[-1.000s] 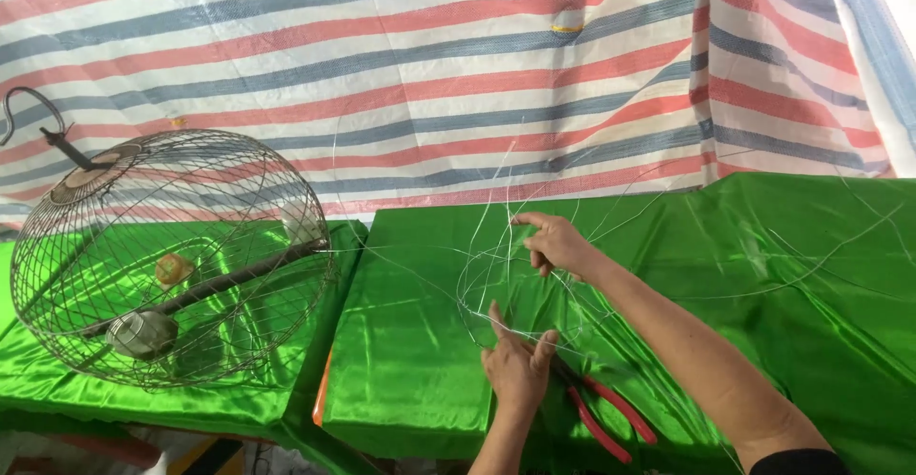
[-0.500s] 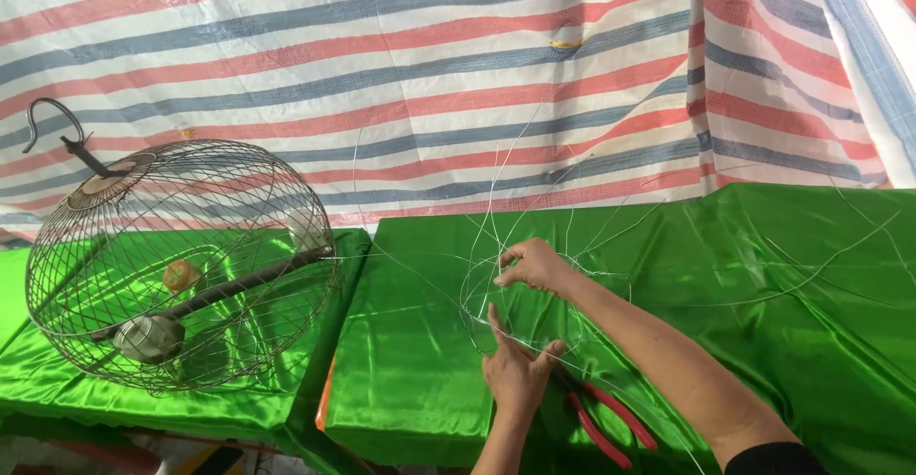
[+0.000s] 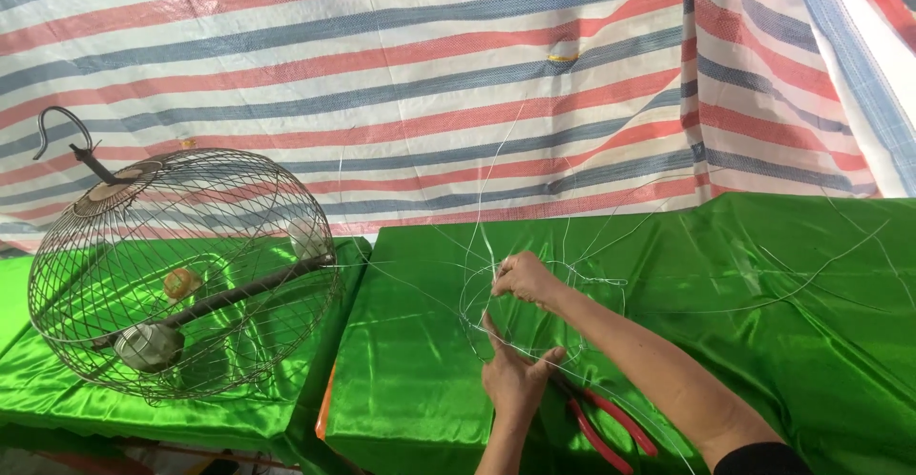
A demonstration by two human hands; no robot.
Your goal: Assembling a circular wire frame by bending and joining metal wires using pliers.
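Two bare hands worked a tangle of thin wire (image 3: 534, 294) over a table draped in green cloth (image 3: 763, 284): the right hand (image 3: 523, 278) was closed, fingers pinched on wire strands, while the left hand (image 3: 513, 372) lay spread open, pressing a wire loop against the cloth just below it. Red pliers (image 3: 606, 420) lay on the cloth just beside the left hand, under the right forearm. Well to the left, a round wire cage (image 3: 181, 275) with a hook on top stood on another green-covered table, before a striped tarp (image 3: 429, 84).
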